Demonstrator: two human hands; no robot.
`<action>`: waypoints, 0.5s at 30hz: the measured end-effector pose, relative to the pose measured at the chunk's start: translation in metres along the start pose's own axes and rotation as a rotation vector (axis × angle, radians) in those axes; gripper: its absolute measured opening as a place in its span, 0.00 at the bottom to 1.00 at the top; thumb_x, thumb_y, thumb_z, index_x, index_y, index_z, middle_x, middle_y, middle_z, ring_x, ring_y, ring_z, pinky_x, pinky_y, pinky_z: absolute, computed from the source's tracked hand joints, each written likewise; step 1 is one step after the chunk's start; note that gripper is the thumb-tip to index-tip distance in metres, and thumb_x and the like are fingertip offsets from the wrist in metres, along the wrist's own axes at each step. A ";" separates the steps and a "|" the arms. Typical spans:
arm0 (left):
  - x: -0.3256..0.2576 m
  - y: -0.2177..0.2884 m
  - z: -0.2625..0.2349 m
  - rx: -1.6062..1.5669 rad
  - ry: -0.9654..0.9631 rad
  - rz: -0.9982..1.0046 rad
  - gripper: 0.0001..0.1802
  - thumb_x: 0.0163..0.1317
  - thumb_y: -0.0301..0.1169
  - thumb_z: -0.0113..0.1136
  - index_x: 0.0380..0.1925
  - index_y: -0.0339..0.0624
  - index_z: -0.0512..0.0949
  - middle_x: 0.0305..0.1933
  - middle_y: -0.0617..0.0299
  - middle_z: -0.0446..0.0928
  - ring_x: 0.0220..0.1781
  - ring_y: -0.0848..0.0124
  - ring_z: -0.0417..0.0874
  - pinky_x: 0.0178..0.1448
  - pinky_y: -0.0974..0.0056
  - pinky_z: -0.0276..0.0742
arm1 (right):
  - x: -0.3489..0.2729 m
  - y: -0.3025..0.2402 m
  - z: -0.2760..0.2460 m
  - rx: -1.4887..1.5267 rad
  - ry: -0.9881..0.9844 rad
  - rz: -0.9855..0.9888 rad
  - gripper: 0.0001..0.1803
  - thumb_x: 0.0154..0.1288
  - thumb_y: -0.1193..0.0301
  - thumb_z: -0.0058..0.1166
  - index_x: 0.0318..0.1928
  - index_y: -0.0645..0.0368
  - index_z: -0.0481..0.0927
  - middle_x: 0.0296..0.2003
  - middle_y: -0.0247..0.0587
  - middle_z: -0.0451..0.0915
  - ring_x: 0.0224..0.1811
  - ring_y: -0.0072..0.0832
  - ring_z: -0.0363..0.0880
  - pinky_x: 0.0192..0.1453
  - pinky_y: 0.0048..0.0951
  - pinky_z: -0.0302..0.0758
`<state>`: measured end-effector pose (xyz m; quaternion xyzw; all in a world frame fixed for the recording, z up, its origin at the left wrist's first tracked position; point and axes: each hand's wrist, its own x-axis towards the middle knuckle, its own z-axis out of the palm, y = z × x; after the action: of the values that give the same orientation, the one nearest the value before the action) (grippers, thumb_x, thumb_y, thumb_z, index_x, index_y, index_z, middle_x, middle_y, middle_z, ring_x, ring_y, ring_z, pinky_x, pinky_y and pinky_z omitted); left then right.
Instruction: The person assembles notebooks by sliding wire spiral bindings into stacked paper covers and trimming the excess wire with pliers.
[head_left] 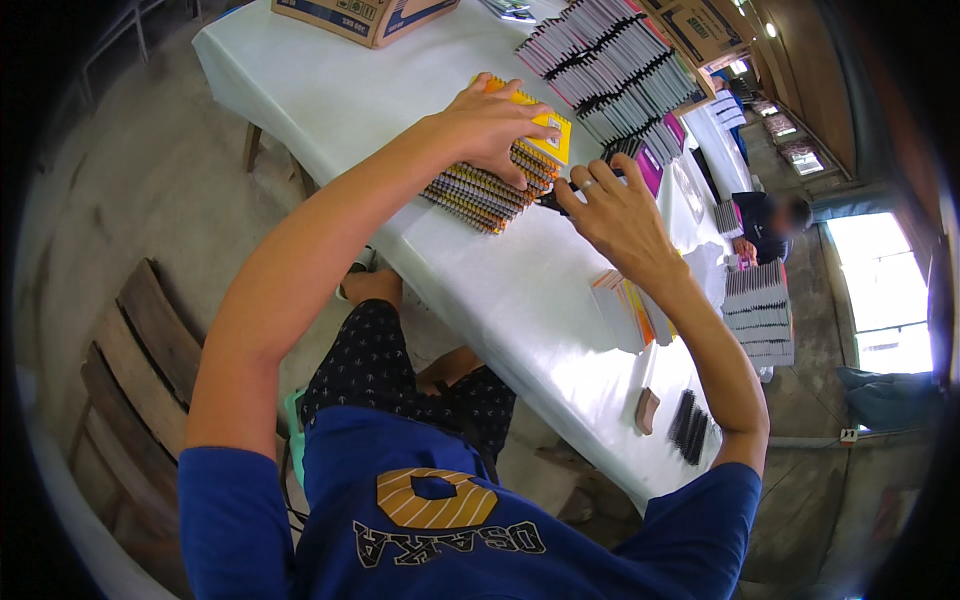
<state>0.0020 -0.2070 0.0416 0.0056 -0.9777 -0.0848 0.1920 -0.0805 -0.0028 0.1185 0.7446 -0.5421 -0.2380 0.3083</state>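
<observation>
Left hand [495,125] lies flat on the yellow-topped notebook stack [495,180] mid tabletop [520,300], pressing, not gripping. Right hand [615,210] pinches a dark tool [555,200] at the stack's near edge. I judge the stack leans; if my left palm eases, the spiral-bound books could slide and fan out.
</observation>
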 end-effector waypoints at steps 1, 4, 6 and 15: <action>0.001 0.001 -0.001 0.000 -0.014 0.014 0.45 0.39 0.58 0.74 0.62 0.67 0.73 0.74 0.69 0.62 0.76 0.51 0.54 0.76 0.41 0.48 | -0.002 0.004 0.003 0.001 0.003 -0.004 0.15 0.56 0.72 0.55 0.45 0.58 0.78 0.39 0.33 0.78 0.48 0.27 0.73 0.56 0.33 0.67; -0.002 0.002 -0.001 -0.019 -0.040 -0.009 0.45 0.39 0.58 0.74 0.63 0.68 0.73 0.74 0.69 0.61 0.77 0.51 0.54 0.76 0.40 0.48 | -0.004 0.007 0.012 -0.010 0.089 -0.160 0.15 0.57 0.71 0.54 0.46 0.56 0.77 0.39 0.33 0.77 0.49 0.27 0.73 0.56 0.33 0.67; -0.001 0.004 -0.001 -0.008 -0.038 -0.010 0.45 0.39 0.58 0.74 0.63 0.69 0.72 0.74 0.69 0.61 0.77 0.51 0.54 0.76 0.40 0.48 | -0.004 0.009 0.018 -0.042 0.134 -0.210 0.15 0.55 0.72 0.55 0.45 0.57 0.78 0.37 0.32 0.77 0.49 0.27 0.74 0.55 0.32 0.68; -0.001 0.002 -0.002 0.006 -0.028 -0.003 0.45 0.40 0.59 0.73 0.63 0.69 0.72 0.74 0.69 0.61 0.76 0.50 0.55 0.75 0.40 0.49 | 0.005 -0.022 0.001 0.026 -0.240 0.120 0.13 0.55 0.73 0.54 0.42 0.61 0.79 0.36 0.34 0.77 0.43 0.28 0.75 0.50 0.32 0.70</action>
<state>0.0040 -0.2057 0.0432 0.0064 -0.9805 -0.0821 0.1782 -0.0655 -0.0027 0.1016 0.6810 -0.6217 -0.2996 0.2451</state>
